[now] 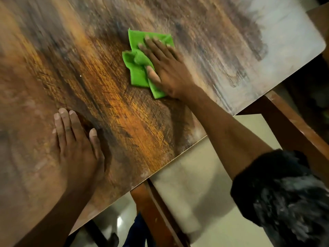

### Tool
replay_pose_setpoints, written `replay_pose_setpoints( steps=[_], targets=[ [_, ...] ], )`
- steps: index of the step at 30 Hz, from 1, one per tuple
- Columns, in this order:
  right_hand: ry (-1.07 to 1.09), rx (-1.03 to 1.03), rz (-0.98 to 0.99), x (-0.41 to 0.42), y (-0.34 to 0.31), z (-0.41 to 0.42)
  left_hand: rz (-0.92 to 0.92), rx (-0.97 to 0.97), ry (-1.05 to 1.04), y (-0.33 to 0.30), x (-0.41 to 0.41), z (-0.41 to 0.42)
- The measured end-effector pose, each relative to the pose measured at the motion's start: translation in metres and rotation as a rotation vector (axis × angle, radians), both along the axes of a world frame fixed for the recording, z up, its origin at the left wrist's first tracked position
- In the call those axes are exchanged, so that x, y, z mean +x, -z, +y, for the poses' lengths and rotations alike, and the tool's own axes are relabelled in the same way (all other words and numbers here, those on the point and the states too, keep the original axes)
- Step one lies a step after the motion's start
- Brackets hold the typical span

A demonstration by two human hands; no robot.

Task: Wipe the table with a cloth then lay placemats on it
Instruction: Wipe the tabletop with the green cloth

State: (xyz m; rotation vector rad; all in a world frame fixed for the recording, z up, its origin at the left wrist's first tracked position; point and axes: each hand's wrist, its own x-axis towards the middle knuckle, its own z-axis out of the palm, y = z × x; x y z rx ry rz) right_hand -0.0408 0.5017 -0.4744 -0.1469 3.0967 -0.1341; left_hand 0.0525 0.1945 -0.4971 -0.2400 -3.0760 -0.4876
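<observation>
Head view. My right hand (165, 68) lies flat on the green cloth (140, 68), fingers straight and slightly spread, thumb stretched along the near edge of the fabric. Nothing is pinched; I press the cloth down with palm and fingers. The cloth sits on the table (110, 107) towards the far middle of the wooden top, left of the pale, washed-out corner on the right. It is partly folded and bunched under my thumb, with one flat corner showing past my fingertips and a loose tail near my wrist.

My left hand (76, 147) rests palm down on the bare wood at the near left, fingers straight and close together, holding nothing. It is well apart from the cloth and looks to be bracing me.

Handling, as a judgement: the cloth appears thin, soft and light, with no stiffness of its own. It will crumple and ride up rather than slide as a sheet, so it needs broad flat pressure over its middle, not a grip at one corner. The table surface looks smooth and hard, so the cloth should glide easily. No fragility concern.

No placemats are visible in this view; wiping appears to be the step in hand
</observation>
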Motion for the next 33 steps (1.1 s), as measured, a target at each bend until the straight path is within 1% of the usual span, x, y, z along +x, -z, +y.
replay_pose_setpoints(
  steps=[3,6,9,11,14,17,19,21,23,27,30,33],
  targets=[
    [-0.04,0.017,0.013,0.063,0.003,0.02,-0.009,-0.013,0.003,0.0,0.0,0.0],
    [-0.025,0.015,-0.018,0.132,-0.002,0.037,-0.002,-0.049,-0.011,0.0,-0.001,0.0],
    [0.001,0.015,-0.078,0.159,-0.006,0.031,-0.005,-0.087,-0.016,0.001,-0.001,0.001],
    [0.033,0.01,-0.078,0.141,-0.003,0.018,-0.005,-0.114,-0.019,0.003,-0.001,0.003],
    [0.017,-0.021,-0.051,0.076,0.007,-0.028,0.0,-0.129,-0.021,0.005,-0.002,0.005],
    [-0.099,-0.048,0.014,-0.005,0.017,-0.115,0.012,-0.134,-0.032,0.009,-0.002,0.003],
    [-0.219,-0.021,0.001,-0.047,0.014,-0.171,0.023,-0.111,-0.035,0.013,-0.004,0.0],
    [-0.306,-0.012,-0.028,-0.073,0.01,-0.185,0.034,-0.1,-0.027,0.015,-0.006,-0.002],
    [-0.308,-0.052,-0.041,-0.084,0.01,-0.155,0.034,-0.091,-0.02,0.012,-0.005,-0.002],
    [-0.076,-0.096,-0.03,-0.077,0.004,-0.045,0.007,-0.11,0.006,0.005,-0.003,0.002],
    [-0.051,-0.052,-0.013,-0.029,-0.001,-0.01,-0.042,-0.098,-0.004,-0.002,-0.003,0.004],
    [-0.059,-0.01,-0.047,0.048,0.002,0.002,-0.075,-0.069,0.027,-0.013,-0.011,0.027]
  ],
)
